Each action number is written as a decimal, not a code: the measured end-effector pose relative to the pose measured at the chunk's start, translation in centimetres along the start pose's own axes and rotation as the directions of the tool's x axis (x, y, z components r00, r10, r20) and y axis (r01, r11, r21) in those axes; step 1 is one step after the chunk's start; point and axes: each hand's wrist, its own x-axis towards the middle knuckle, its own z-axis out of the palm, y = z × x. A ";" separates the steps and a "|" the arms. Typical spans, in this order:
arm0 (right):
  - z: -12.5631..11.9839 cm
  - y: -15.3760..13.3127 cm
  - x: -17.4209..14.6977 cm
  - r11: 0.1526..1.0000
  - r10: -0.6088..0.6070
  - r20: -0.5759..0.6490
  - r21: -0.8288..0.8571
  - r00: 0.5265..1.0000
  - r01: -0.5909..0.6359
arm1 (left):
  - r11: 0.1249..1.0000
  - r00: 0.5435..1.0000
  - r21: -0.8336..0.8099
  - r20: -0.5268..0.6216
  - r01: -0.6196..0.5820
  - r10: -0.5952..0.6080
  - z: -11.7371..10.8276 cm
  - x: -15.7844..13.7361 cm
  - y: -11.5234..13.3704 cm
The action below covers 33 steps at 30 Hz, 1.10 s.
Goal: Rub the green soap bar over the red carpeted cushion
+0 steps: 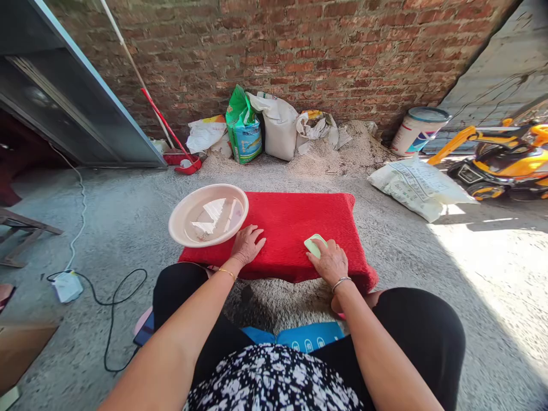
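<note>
A red fuzzy cloth (295, 222) lies spread over a low bench-like support in front of my knees. My left hand (247, 245) rests flat on its left part, fingers apart, close by the basin's rim. In my right hand (332, 261) is a pale green, rounded oblong object (315, 244) that looks like a scrubbing brush, held against the cloth on the right side; its underside is hidden. A pale pink basin (176, 225) with water in it stands at the far left corner, partly over the cloth.
Sacks (280, 125) and loose grain-like heaps line the brick wall. A white sack (422, 185) and a yellow toy excavator (509, 165) are at right. A red dustpan (188, 164) stands behind the basin. A black cable (113, 302) and power strip (67, 286) lie at left.
</note>
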 end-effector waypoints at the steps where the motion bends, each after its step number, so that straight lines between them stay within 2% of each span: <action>1: 0.0 0.0 0.0 1.000 0.001 -0.004 -0.001 1.000 -0.001 | 1.000 1.000 -0.006 -0.001 0.001 -0.001 0.0 0.0 0.0; 33: 0.5 -0.3 -0.1 1.000 0.019 -0.071 -0.001 0.997 -0.020 | 1.000 1.000 0.002 -0.010 -0.011 0.011 0.2 0.0 -0.2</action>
